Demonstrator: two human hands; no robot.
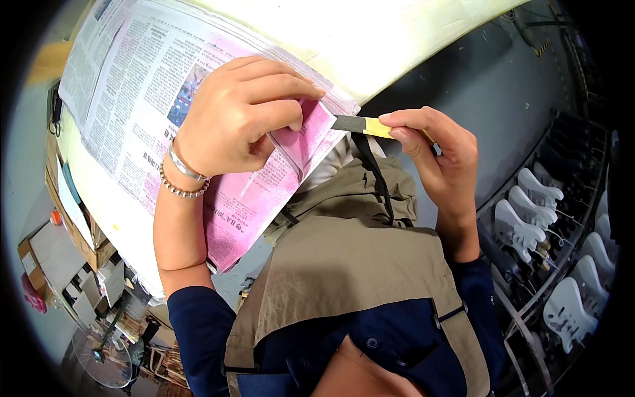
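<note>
A stack of newspaper sheets (142, 83), stained pink along its near side, lies on the pale table. My left hand (231, 109) is over it, fingers bent and closed on a pink-stained folded newspaper corner (311, 135). A bracelet and beaded band circle that wrist. Between thumb and fingers, my right hand (440, 145) pinches a flat, narrow strip (360, 124), dark grey toward the paper and yellow where I grip it. The strip's dark tip meets the edge of the folded corner. Its exact kind I cannot make out.
The pale yellowish table (331, 40) extends away from me, its edge running to the upper right. White guitar-shaped bodies (519, 228) stand on racks at the right. A fan (99, 354), boxes and stacked wooden pieces are at the lower left.
</note>
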